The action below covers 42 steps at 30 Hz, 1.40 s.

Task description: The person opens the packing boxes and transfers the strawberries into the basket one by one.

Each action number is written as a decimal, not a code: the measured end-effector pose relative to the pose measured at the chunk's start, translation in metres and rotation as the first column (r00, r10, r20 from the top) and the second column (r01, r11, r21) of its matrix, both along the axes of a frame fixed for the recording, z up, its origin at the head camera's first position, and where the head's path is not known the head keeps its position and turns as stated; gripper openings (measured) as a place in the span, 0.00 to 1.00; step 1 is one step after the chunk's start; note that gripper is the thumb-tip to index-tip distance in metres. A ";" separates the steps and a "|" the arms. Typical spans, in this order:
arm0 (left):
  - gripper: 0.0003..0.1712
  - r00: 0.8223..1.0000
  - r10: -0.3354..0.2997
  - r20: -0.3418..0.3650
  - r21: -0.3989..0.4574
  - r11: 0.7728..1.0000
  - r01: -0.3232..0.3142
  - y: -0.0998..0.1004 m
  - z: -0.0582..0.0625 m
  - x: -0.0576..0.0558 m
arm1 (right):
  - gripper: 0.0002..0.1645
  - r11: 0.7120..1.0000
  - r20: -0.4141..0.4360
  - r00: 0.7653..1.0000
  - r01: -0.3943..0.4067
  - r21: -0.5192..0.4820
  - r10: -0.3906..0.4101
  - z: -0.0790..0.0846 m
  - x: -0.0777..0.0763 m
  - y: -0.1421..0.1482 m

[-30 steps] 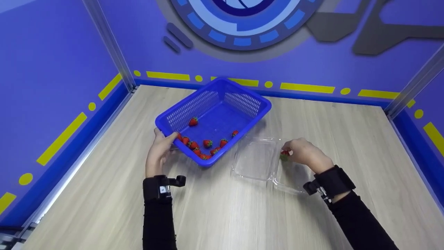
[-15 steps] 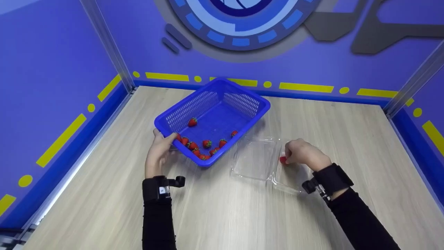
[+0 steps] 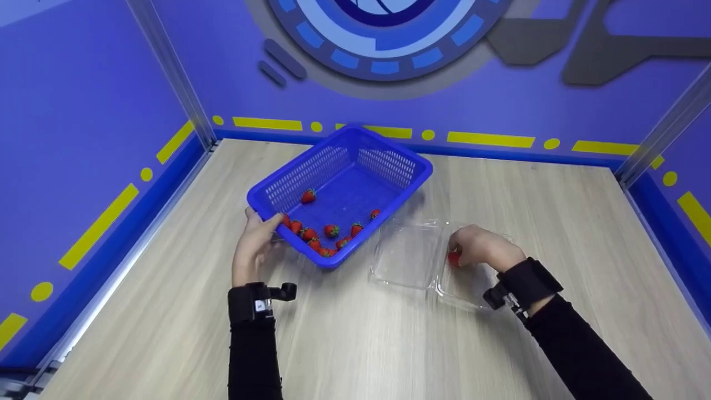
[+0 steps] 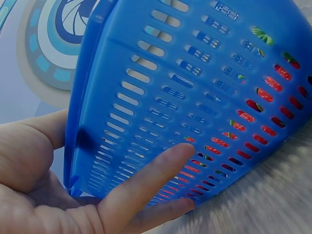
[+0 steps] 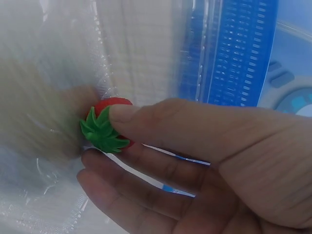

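My left hand [image 3: 256,241] grips the near left rim of a blue plastic basket [image 3: 383,228], thumb over the edge and fingers spread along the slotted outer wall [image 4: 146,87]. The basket tilts toward its near corner, where several red strawberries [image 3: 331,230] have gathered; a lone strawberry [image 3: 308,196] lies farther back. A strawberry with green leaves [image 5: 105,127] is pinched between thumb and fingers of my right hand [image 3: 484,248]. That hand is over the right half of an open clear plastic clamshell box [image 3: 408,255], whose other half lies beside the basket.
Everything is on a pale wood-grain table [image 3: 355,344]. A blue back wall [image 3: 389,105] with yellow markings rises behind the basket, and a similar side wall [image 3: 83,139] stands at the left.
My right hand has lowered a little and turned the strawberry, so its red side shows instead of its leaves in the head view. The left hand and basket stay nearly still.
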State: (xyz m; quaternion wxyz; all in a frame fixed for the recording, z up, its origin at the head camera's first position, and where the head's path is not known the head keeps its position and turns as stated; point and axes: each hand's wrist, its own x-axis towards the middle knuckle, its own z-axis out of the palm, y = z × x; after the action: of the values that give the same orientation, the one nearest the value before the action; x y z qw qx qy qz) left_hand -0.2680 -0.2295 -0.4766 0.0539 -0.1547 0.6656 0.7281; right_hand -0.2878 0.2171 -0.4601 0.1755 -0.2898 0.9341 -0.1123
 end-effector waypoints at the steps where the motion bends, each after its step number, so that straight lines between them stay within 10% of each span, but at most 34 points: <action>1: 0.57 1.000 0.000 -0.006 0.008 1.000 0.000 0.000 -0.001 0.000 | 0.10 1.000 -0.002 1.000 -0.006 0.007 0.006 0.000 0.000 -0.001; 42: 0.59 0.999 -0.002 -0.045 0.030 1.000 0.003 0.001 0.000 0.000 | 0.10 0.998 -0.079 0.996 0.050 -0.025 -0.052 0.012 0.008 -0.001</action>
State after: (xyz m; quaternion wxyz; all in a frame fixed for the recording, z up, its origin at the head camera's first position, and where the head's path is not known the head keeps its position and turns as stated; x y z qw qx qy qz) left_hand -0.2676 -0.2283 -0.4765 0.0423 -0.1366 0.6557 0.7414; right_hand -0.2795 0.2163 -0.4479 0.1317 -0.2721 0.9461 -0.1160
